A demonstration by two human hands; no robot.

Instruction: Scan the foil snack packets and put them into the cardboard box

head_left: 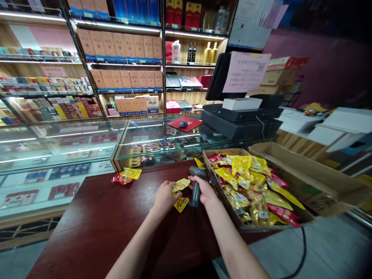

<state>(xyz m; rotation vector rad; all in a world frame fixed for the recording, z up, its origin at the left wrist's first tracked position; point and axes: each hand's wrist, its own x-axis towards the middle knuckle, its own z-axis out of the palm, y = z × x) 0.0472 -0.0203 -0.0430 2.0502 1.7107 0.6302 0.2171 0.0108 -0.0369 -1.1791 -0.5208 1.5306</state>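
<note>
- Near the far left corner of the dark red tabletop lies a small cluster of yellow and red snack packets, well apart from either hand; the surface stretches between, giving the left hand sideways room.
- The left hand, over the tabletop's middle, pinches a yellow snack packet by its left end. Its long axis slants away to the right, so the far end points at the right fingertips.
- Just beyond the left fingertips, on the near side of that packet, a second yellow packet rests on the surface.
- A black handheld scanner is just right of both packets, its handle lying roughly between near and far edges, head at the far end.
- The right hand crosses the handle, fingers curled at the held packet's right end; I cannot tell whether they grip packet or handle. The scanner is nearer this hand.
- Beyond the scanner's head, another yellow packet sits against the cardboard box.
- That box, full of yellow, gold and red packets, covers the surface's right side; its left wall leaves the right hand little room.
</note>
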